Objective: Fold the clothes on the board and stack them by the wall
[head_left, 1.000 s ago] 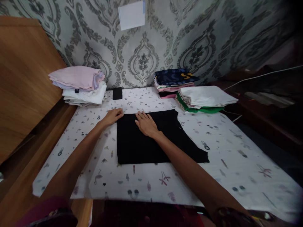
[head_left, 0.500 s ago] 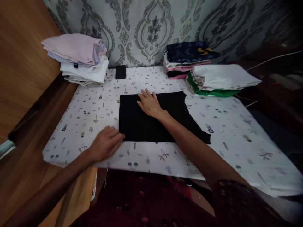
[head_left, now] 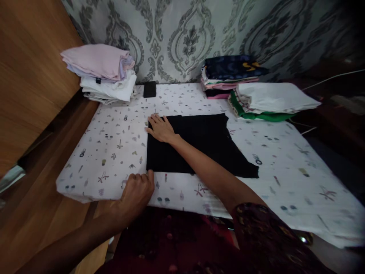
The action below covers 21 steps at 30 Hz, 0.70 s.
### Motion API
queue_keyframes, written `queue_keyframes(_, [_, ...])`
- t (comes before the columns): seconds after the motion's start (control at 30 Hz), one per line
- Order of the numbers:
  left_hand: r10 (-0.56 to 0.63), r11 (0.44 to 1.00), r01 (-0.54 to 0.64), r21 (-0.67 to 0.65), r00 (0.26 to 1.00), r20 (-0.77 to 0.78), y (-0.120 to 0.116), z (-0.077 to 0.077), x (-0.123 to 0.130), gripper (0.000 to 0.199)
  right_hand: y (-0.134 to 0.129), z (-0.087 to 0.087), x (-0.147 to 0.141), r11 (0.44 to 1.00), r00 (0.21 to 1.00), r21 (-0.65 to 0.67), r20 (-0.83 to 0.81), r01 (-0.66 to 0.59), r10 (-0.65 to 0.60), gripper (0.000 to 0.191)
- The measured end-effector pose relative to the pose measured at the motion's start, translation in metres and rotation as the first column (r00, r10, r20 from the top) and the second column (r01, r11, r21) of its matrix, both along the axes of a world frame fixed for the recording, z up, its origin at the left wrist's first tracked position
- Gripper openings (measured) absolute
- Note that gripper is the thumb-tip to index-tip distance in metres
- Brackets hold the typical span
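A folded black garment [head_left: 199,144] lies flat on the patterned white cloth, with a straight left edge and a slanted right edge that ends in a point near me. My right hand [head_left: 161,128] rests palm down on its far left corner, fingers stretched out and a little spread. At the near left corner, my left hand [head_left: 138,190] is closed, its fingers curled and the thumb side pinching the fabric's edge. The right forearm crosses over the garment and hides part of its near edge.
Folded clothes in pink and white form a stack [head_left: 98,72] at the back left. Beside it lies a dark phone-like rectangle [head_left: 149,89]. At the back right stand a stack topped with navy cloth [head_left: 234,67] and another topped with white [head_left: 276,97]. A wooden panel [head_left: 34,76] rises at left.
My right hand has slid left across the garment to its far left corner. My left hand has moved slightly right and closer, and now pinches the near left corner.
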<state>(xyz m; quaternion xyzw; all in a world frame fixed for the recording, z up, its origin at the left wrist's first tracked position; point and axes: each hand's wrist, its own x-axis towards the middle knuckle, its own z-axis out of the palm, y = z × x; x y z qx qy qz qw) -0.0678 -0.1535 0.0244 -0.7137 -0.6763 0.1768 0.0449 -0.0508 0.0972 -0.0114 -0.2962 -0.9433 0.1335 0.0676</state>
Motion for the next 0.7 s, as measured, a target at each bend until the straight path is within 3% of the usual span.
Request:
queue_keyframes(0.13, [-0.012,0.994,0.005,-0.108,0.998,-0.056,-0.008,0.008,0.007,0.054,0.003,-0.002,0.001,1.000,0.999,0.009,-0.033,-0.017,0.018,0.067])
queue_keyframes(0.33, [0.033,0.978,-0.030,-0.206,0.999,0.010,-0.014,0.025,0.010,0.052,0.003,-0.001,0.000,1.000,1.000,-0.010,-0.007,-0.008,0.008,0.067])
queue_keyframes(0.43, [0.098,0.974,-0.063,-0.219,0.983,0.153,-0.008,0.040,-0.008,0.033,0.002,0.009,0.001,0.998,1.000,-0.065,0.011,0.000,0.000,0.066])
queue_keyframes(0.5, [0.164,0.979,-0.123,-0.162,0.948,0.273,0.005,0.047,-0.031,0.021,-0.003,0.023,0.005,0.997,1.000,-0.077,-0.011,0.010,-0.011,0.066])
queue_keyframes(0.6, [0.228,0.963,-0.269,-0.004,0.809,0.542,0.042,0.049,-0.076,0.027,-0.032,0.048,0.022,1.000,0.997,0.025,-0.070,-0.014,0.015,0.055])
queue_keyframes(0.63, [0.245,0.946,-0.325,-0.003,0.709,0.661,0.058,0.047,-0.090,0.025,-0.047,0.055,0.030,0.997,0.996,0.065,-0.073,-0.049,0.054,0.047])
queue_keyframes(0.7, [0.332,0.888,-0.436,-0.143,0.396,0.856,0.091,0.040,-0.111,0.020,-0.083,0.062,0.047,0.992,0.993,0.078,-0.052,-0.102,0.106,0.035])
